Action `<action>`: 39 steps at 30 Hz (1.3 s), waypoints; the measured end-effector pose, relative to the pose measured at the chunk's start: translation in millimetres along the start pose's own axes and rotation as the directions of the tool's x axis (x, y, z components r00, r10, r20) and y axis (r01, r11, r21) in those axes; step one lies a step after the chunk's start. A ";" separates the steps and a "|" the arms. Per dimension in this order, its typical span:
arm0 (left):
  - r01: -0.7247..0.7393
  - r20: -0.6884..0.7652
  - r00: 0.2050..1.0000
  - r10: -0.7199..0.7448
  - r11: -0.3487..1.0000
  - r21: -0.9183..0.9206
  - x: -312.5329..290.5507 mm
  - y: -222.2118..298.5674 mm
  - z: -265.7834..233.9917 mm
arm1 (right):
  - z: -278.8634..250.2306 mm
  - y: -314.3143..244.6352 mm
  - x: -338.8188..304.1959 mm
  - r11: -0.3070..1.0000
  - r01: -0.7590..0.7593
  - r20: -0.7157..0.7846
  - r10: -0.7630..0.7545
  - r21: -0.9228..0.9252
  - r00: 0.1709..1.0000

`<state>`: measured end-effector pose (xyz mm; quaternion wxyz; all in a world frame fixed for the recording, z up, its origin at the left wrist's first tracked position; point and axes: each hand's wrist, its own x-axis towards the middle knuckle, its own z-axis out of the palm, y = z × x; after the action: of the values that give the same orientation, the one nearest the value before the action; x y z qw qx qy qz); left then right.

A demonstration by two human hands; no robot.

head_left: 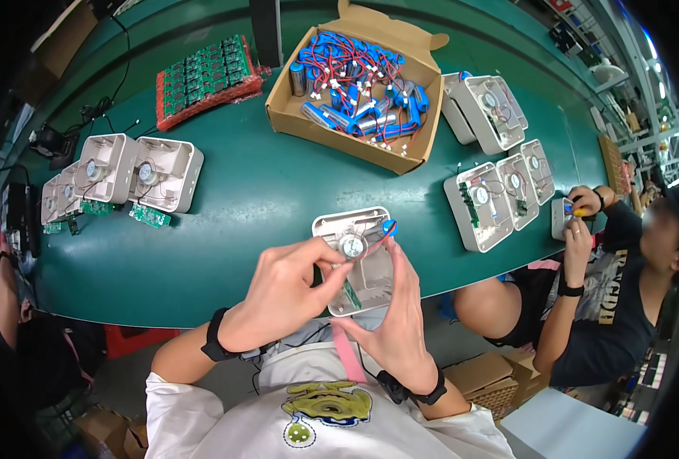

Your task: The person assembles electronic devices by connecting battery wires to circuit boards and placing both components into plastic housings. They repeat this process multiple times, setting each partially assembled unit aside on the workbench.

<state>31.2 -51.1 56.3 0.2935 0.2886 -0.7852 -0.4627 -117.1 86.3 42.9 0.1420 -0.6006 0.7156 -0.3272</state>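
Observation:
A white plastic housing (339, 307) lies open at the table's near edge, in front of me. Inside it are a round speaker (352, 246), thin wires and a green circuit board (351, 294). A blue-wrapped cylindrical battery (389, 228) with red wires lies at its upper right corner. Over the housing's left side, my left hand (290, 284) has thumb and forefinger pinched beside the speaker; what is between them is hidden. My right hand (401, 325) grips the housing, its fingers along the right wall near the battery and its thumb at the lower edge.
A cardboard box (345, 141) of wired blue batteries stands ahead. Circuit boards (205, 76) in red wrap lie far left. Similar housings stand left (173, 200) and right (473, 239). At right, a co-worker (607, 298) handles another housing; a person's arm (6, 294) shows far left.

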 end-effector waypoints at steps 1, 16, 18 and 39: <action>0.044 -0.024 0.999 -0.044 0.999 -0.005 -0.9 1.6 -0.1 | 1.0 1.3 -0.7 1.000 0.003 -0.016 -0.002 0.013 1.000; -0.116 0.202 0.974 0.106 0.992 0.039 -10.6 11.0 9.4 | -0.8 -1.8 9.3 0.970 -0.090 -0.194 0.046 -0.225 0.980; -0.012 0.143 0.990 0.006 0.999 0.039 -10.2 17.4 2.6 | -11.6 3.3 12.0 0.976 -0.091 -0.132 0.066 -0.198 0.989; 0.173 -0.741 0.545 0.392 0.812 0.557 -42.0 -48.5 -158.9 | -91.1 219.1 85.5 0.902 0.024 -0.188 -0.116 -0.432 0.975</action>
<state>183.4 -128.8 68.2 0.5576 0.4929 -0.6679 0.0080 -359.8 46.1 -13.0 -0.0807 -0.6046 0.7587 -0.2289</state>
